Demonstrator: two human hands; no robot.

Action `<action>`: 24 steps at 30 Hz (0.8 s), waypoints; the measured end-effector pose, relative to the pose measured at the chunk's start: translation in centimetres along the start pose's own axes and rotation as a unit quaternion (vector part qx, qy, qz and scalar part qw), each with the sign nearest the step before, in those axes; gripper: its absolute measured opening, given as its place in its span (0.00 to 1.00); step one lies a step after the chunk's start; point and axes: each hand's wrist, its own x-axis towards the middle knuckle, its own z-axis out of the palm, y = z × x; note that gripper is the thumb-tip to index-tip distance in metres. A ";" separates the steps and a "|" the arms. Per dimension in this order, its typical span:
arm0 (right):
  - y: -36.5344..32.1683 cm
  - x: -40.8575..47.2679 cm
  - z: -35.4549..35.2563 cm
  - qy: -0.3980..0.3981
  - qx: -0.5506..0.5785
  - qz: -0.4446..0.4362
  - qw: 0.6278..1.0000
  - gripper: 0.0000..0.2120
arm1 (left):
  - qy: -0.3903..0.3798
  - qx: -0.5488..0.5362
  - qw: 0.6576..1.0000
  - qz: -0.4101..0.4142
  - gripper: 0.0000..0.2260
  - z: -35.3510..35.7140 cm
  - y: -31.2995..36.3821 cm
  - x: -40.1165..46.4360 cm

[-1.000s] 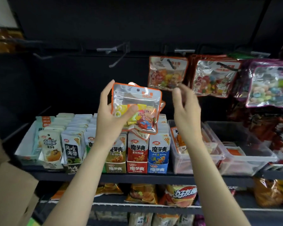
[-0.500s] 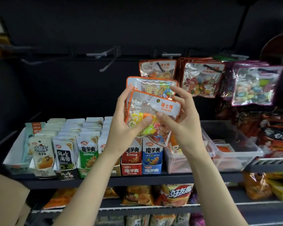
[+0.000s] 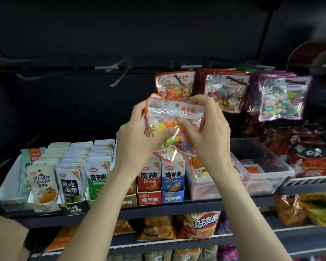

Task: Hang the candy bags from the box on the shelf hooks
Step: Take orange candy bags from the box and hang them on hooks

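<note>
Held item: an orange-edged candy bag (image 3: 174, 121) is gripped between both hands in front of the shelf; at least one more bag edge is seen tucked behind it.
Left hand (image 3: 137, 142): fingers curled round the bag's left edge, thumb laid across its front.
Right hand (image 3: 205, 129): fingers curled over the bag's top right corner, thumb pinching the front.
Bag attitude: upright, slightly tilted; its white header strip is uppermost, long axis running left to right.
Target relation: the loaded hook (image 3: 191, 67), carrying a matching hung bag (image 3: 175, 85), lies above and just behind the hands, a little right of centre.
Empty hook (image 3: 105, 68): up and to the left, well apart from the bag.
Nearer hand: the right, judged closest to the loaded hook.
Next move: a lift upward and back is judged necessary; the header hole cannot be made out.
</note>
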 end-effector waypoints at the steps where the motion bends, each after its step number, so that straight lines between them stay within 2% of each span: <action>1: 0.0 0.5 0.1 0.001 0.029 0.002 1.000 0.18 | -0.002 -0.002 1.000 0.004 0.34 -0.2 0.1 0.3; 8: 0.8 3.2 0.4 0.003 0.047 0.017 0.999 0.15 | -0.057 -0.074 0.995 0.031 0.35 -0.6 -0.1 1.3; 12: 1.2 4.4 0.7 -0.019 0.052 0.013 0.998 0.16 | -0.046 -0.080 0.995 0.029 0.33 -0.3 -0.9 1.6; 18: 1.7 4.6 0.5 0.005 0.060 0.015 0.998 0.17 | -0.050 -0.076 0.996 0.022 0.33 0.4 -1.0 2.2; 24: 2.3 4.5 0.7 -0.053 0.074 0.044 0.995 0.19 | -0.054 -0.079 0.995 0.000 0.33 0.8 -1.7 2.4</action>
